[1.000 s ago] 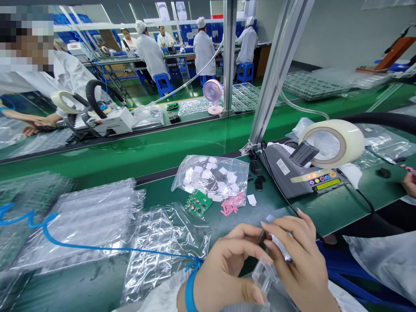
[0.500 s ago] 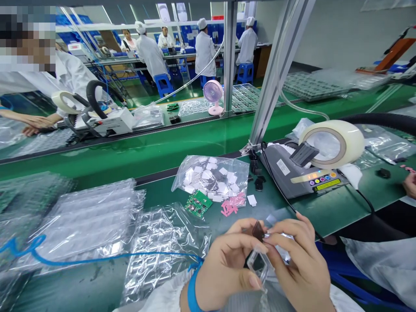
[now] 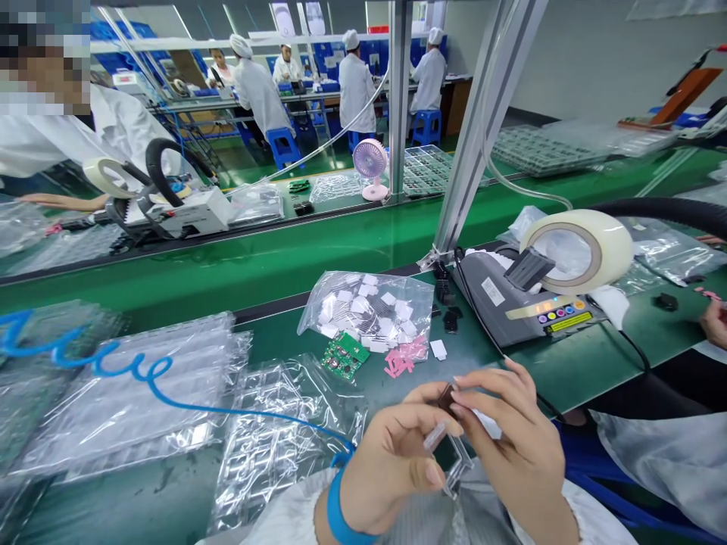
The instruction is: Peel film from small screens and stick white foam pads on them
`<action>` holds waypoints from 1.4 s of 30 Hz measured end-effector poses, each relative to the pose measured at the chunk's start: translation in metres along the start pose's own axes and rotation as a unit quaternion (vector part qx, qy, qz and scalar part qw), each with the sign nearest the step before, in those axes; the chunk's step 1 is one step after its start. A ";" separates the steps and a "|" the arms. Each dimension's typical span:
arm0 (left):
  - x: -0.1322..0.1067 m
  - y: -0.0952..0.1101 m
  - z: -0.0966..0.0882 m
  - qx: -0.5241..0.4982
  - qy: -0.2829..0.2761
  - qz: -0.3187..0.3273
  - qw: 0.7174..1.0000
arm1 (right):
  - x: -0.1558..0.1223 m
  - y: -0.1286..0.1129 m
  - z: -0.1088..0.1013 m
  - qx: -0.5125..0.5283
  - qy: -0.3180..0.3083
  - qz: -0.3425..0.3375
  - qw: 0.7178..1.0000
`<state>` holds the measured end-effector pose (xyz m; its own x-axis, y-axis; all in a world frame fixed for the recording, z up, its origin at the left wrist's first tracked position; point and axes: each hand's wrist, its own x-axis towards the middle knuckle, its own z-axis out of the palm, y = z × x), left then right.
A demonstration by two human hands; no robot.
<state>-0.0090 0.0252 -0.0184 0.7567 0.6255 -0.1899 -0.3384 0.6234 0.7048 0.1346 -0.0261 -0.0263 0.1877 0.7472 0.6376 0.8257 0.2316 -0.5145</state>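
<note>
My left hand (image 3: 391, 458), with a blue wrist strap (image 3: 339, 509), is closed around a small clear plastic piece (image 3: 461, 458) that looks like an angular frame or tray. Above it, a small dark brown flat piece (image 3: 446, 397) sits at the fingertips of both hands. My right hand (image 3: 514, 450) pinches that dark piece; a whitish sheet (image 3: 488, 424) shows behind its fingers. Just beyond lie a green circuit board (image 3: 345, 356), a heap of pink strips (image 3: 404, 357), a single white tab (image 3: 438, 350) and a clear bag (image 3: 311, 312) of white tabs.
Clear plastic trays (image 3: 148, 378) are stacked at left, crossed by the strap's coiled blue cord (image 3: 153, 371). A grey machine (image 3: 494, 303) carries a tape roll (image 3: 616, 253) at right. Metal posts (image 3: 482, 129) rise ahead. Co-workers sit beyond the green belt (image 3: 318, 246) and at right.
The clear plastic piece has turned between my hands, and my right hand has shifted slightly left and up. The coiled cord has swung upward at left. A co-worker's hands across the belt have moved.
</note>
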 end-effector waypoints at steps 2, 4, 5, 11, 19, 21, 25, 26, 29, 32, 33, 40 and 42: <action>0.000 -0.001 0.000 -0.016 0.005 -0.008 1.000 | -0.001 -0.002 0.001 0.011 0.001 0.017 1.000; 0.002 0.001 0.000 -0.056 -0.004 -0.018 0.998 | -0.003 -0.006 0.000 0.027 0.008 0.022 0.999; 0.003 0.002 0.001 -0.081 -0.010 -0.022 0.996 | -0.005 -0.008 -0.002 0.038 0.013 0.022 0.999; 0.004 0.010 -0.003 -0.130 0.013 -0.031 0.991 | -0.034 0.021 -0.002 0.050 -0.074 0.177 0.980; 0.001 0.008 -0.001 -0.110 -0.038 -0.070 0.991 | -0.052 0.064 0.012 -0.016 -0.158 0.167 0.973; 0.000 0.008 -0.001 -0.101 -0.057 -0.077 0.990 | -0.037 0.051 -0.002 0.064 -0.145 0.132 0.978; -0.003 0.009 -0.003 -0.092 -0.096 -0.087 0.987 | -0.008 0.027 -0.025 0.143 -0.144 -0.010 0.979; -0.004 0.009 -0.003 -0.095 -0.102 -0.086 0.987 | -0.004 0.024 -0.028 0.133 -0.153 -0.042 0.978; -0.004 0.010 -0.002 -0.110 -0.106 -0.089 0.984 | 0.001 0.019 -0.030 0.105 -0.163 -0.090 0.977; -0.004 0.009 0.000 -0.132 -0.105 -0.091 0.981 | 0.001 0.019 -0.029 0.091 -0.156 -0.101 0.978; -0.004 0.009 0.000 -0.137 -0.105 -0.091 0.981 | 0.001 0.018 -0.029 0.088 -0.154 -0.102 0.979; -0.005 0.007 -0.001 -0.141 -0.093 -0.091 0.981 | 0.001 0.019 -0.028 0.088 -0.131 -0.087 0.984; -0.005 0.008 -0.002 -0.123 -0.076 -0.080 0.986 | 0.001 0.020 -0.028 0.080 -0.109 -0.074 0.988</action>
<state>-0.0165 0.0282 -0.0136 0.8802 0.4437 -0.1684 -0.3187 0.8156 0.4829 0.1660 -0.0378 -0.0197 -0.0620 0.8100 0.5832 0.7376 0.4308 -0.5199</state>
